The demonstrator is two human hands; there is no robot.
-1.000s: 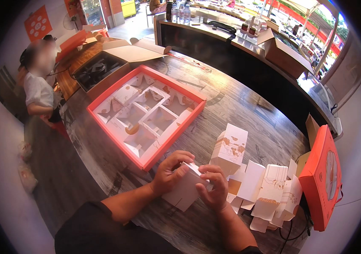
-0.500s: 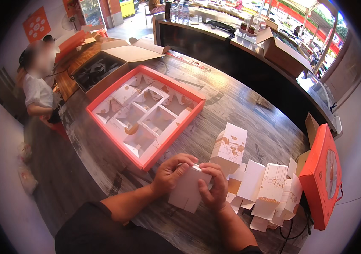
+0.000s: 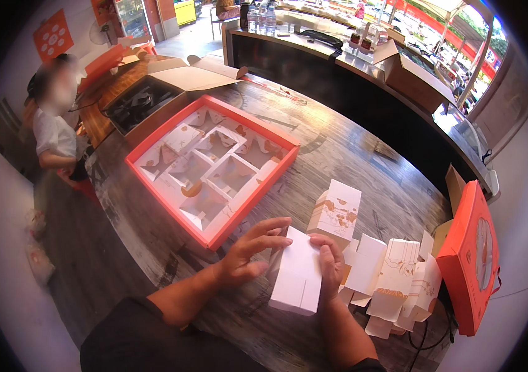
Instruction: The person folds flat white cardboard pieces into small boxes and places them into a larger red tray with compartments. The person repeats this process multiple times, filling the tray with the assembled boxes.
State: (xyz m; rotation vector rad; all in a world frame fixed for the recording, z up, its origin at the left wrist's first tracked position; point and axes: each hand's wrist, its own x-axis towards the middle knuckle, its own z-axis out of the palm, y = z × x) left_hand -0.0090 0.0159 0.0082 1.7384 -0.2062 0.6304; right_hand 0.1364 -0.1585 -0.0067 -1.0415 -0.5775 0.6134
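A small white carton [image 3: 297, 270] is held above the near edge of the table, its plain face with a short slit turned up. My right hand [image 3: 331, 265] grips it along the right side, thumb and fingers round the edge. My left hand [image 3: 253, 251] is beside the carton's upper left, fingers spread and the fingertips at its edge. Left of my hands lies a large red tray box [image 3: 214, 239] with white compartments [image 3: 232, 175] inside. Just past my right hand stands a white carton with gold print [image 3: 337, 209].
Several partly folded white cartons [image 3: 394, 273] lie at the right, beside a red lid with an oval window [image 3: 467, 260] standing on edge. An open brown box [image 3: 152, 105] holds dark items at the far left. A person in a white shirt [image 3: 56, 139] stands beyond the left table edge.
The carton has turned and tilted so that its broad slit face shows, and it sits a little further right. My left hand's fingers have spread off its top end.
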